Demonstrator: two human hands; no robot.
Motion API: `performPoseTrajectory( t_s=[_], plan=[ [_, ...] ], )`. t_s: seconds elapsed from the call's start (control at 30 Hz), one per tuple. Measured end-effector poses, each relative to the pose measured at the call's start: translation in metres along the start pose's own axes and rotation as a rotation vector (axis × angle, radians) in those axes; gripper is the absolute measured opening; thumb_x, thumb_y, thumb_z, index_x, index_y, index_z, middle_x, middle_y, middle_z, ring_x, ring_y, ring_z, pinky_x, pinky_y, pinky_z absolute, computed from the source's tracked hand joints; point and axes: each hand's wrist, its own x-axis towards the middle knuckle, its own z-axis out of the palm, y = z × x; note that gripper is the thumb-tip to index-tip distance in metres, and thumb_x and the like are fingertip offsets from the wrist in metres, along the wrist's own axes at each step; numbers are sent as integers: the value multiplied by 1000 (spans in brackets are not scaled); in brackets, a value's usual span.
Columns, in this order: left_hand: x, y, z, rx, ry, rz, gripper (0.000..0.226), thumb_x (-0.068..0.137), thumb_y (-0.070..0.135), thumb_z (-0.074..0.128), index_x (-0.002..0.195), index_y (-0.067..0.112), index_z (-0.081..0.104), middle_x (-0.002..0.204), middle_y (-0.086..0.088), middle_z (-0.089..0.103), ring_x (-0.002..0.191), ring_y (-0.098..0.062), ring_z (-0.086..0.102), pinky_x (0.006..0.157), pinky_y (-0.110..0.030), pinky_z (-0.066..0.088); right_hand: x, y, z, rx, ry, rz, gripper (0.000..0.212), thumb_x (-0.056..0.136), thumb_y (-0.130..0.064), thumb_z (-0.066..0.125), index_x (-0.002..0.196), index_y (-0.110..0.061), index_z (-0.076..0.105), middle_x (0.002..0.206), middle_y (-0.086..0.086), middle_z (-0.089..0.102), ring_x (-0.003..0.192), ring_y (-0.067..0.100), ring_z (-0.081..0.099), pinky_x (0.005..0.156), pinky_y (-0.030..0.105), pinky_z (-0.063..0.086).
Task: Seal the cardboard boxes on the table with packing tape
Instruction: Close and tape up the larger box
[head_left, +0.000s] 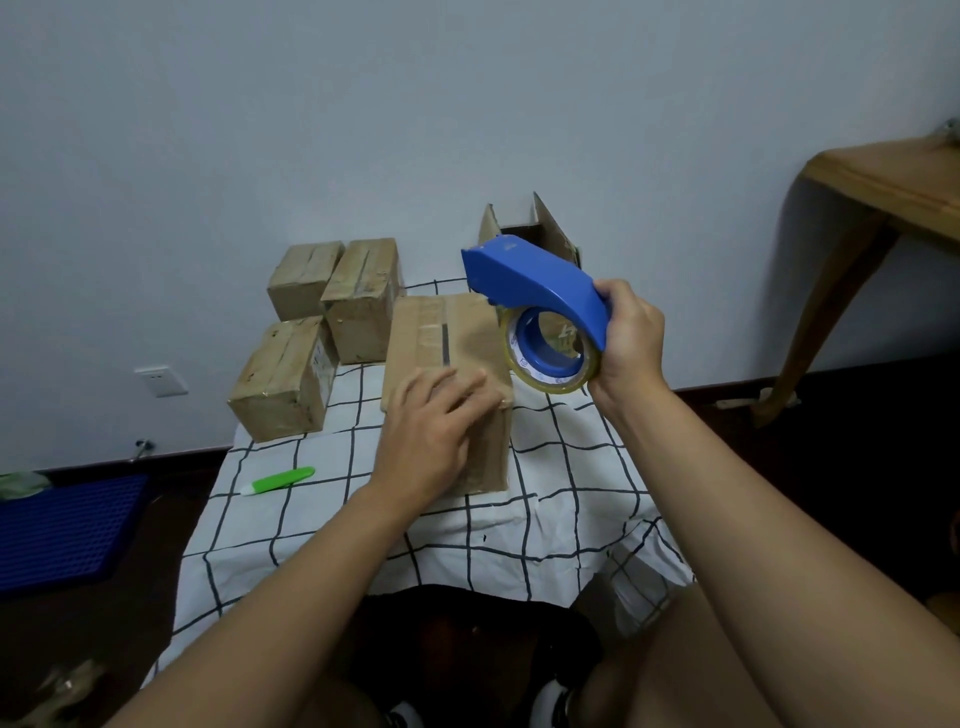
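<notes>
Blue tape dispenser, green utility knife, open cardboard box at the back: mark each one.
Blue plastic tape dispenser (530, 278): head view, on its curved top shell.
Green plastic utility knife (280, 479): head view, mid-body, lying on the checked cloth.
Open brown cardboard box (553, 228): head view, on its raised right flap.

The desk (519, 525) is draped in a white cloth (332, 525) with a black grid. On it stand three taped boxes (283, 379) at far left, a larger box (441, 343) in the middle, an open box (540, 234) behind, and a green cutter (278, 480) near left.
</notes>
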Motion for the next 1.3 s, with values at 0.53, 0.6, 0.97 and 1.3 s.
performPoseTrajectory(
  t_s=[0.53,0.6,0.97,1.3],
  plan=[
    [-11,-25,-5,-42,-35,-103,44,90,37,66,127,12,65,128,-4,66,119,-27,61,93,-42,51,1,30,39,-190,-17,23,19,92,-19,61,76,-11,68,79,8,62,75,19,58,66,33,46],
    [-11,-30,-9,-79,-76,-98,42,95,33,60,132,14,61,132,-3,63,125,-25,57,98,-42,48,0,29,38,-221,-23,7,20,93,-21,59,78,-11,67,81,9,61,76,20,57,66,34,46],
    [-9,-14,-3,-24,13,-214,43,91,46,61,114,12,71,118,-2,70,115,-22,62,96,-39,46,-14,28,41,-297,-56,-107,41,93,-25,53,89,15,51,75,9,46,72,22,44,66,36,35],
    [0,4,10,12,103,-345,49,86,63,57,91,15,63,95,2,69,91,-18,64,87,-35,43,-12,33,39,-292,-5,-104,35,96,-23,54,88,11,54,75,6,47,68,14,44,61,30,37]
  ],
)
